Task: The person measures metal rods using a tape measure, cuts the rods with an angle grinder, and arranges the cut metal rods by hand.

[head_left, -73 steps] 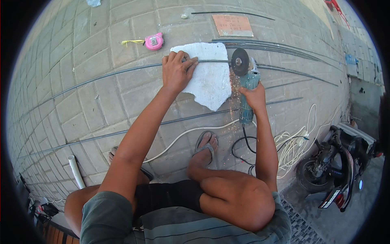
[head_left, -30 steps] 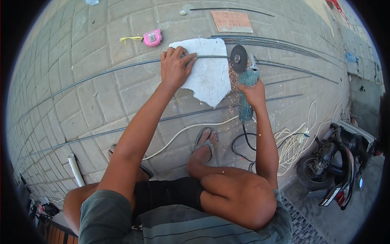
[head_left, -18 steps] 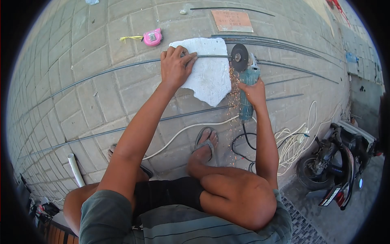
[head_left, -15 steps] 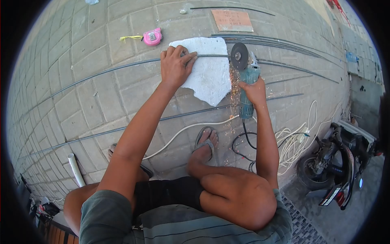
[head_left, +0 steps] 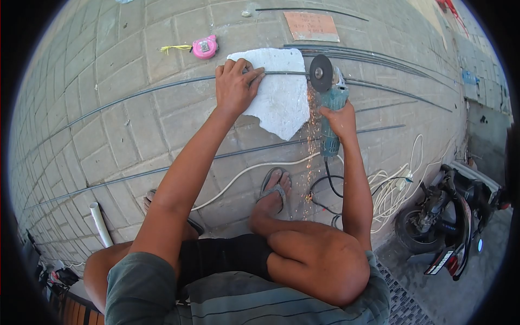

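Observation:
My left hand [head_left: 236, 86] is closed around a long thin metal rod [head_left: 157, 90], pressing it onto a jagged white slab [head_left: 281, 103]. The rod crosses the slab and meets the dark disc [head_left: 321, 73] of an angle grinder. Held upright in my right hand [head_left: 341, 120], the teal grinder body [head_left: 331, 142] has its disc at the slab's right edge. Orange sparks [head_left: 310, 135] stream down from the contact point toward the ground near my foot. My right fingers are partly hidden behind the grinder.
A pink tape measure [head_left: 205, 47] and a cardboard piece with writing [head_left: 312, 27] lie beyond the slab. Several more rods [head_left: 374, 57] rest on the paving. A coiled pale cable [head_left: 387, 192] and a motorbike [head_left: 441, 216] are at right; a white pipe [head_left: 100, 223] is at left.
Both hands keep their holds with hardly any movement. The spark stream now reaches farther down, close to my foot. The whole view has shifted very slightly.

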A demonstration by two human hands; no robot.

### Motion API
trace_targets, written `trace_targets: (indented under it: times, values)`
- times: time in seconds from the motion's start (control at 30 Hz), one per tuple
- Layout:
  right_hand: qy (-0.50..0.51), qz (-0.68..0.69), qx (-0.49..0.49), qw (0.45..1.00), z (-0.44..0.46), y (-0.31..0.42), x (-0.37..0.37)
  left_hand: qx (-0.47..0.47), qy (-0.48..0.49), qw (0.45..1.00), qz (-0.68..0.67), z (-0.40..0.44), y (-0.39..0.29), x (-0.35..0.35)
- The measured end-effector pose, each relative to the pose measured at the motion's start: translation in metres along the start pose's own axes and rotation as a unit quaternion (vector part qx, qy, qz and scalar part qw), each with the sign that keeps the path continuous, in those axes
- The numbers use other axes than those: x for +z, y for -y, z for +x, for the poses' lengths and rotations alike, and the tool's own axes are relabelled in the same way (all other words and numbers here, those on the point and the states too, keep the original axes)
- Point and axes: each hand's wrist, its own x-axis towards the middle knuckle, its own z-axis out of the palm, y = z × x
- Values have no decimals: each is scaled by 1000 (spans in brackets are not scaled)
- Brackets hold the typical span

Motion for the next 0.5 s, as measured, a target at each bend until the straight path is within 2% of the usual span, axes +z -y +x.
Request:
trace_targets:
  times: [0.43, 0.5]
  values:
    - [12, 17, -10, 1000, 0, -11, -2, 6, 3, 1000, 7, 0, 1, 1]
    - [4, -19, -13, 1000, -1, -11, -4, 7, 5, 1000, 7, 0, 1, 1]
